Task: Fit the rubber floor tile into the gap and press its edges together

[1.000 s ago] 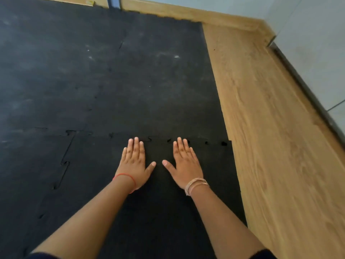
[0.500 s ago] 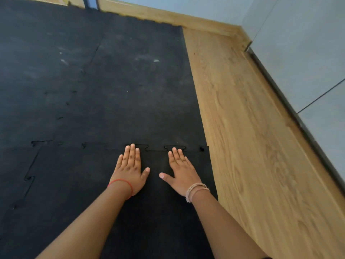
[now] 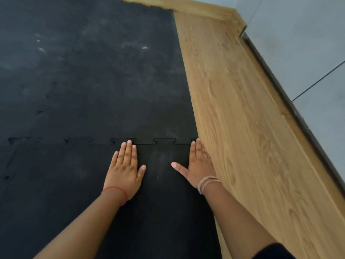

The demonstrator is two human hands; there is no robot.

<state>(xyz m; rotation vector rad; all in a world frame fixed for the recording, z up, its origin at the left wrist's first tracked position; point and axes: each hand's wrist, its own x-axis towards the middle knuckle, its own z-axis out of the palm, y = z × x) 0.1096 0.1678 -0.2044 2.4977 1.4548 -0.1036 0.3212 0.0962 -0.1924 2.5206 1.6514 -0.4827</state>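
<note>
Two flat palms press the near rubber floor tile point(image 3: 160, 184), which sits in the gap beside the wooden floor point(image 3: 242, 128). Its far seam point(image 3: 164, 141) could stay proud if pressure lands short of the tabs. Left hand point(image 3: 124, 169) and right hand point(image 3: 198, 163) lie splayed, grasping nothing, fingertips at the seam.

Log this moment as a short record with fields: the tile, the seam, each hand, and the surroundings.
tile: black rubber floor tile, lying flat in the near row of mats
seam: jigsaw seam along the tile's far edge, tabs seated, outline still visible
left hand: palm down, flat on the tile, fingertips at the seam
right hand: palm down, flat at the tile's right edge, beside the wood floor
wrists: red thread on left, pale bracelets on right
right side: grey wall
</note>
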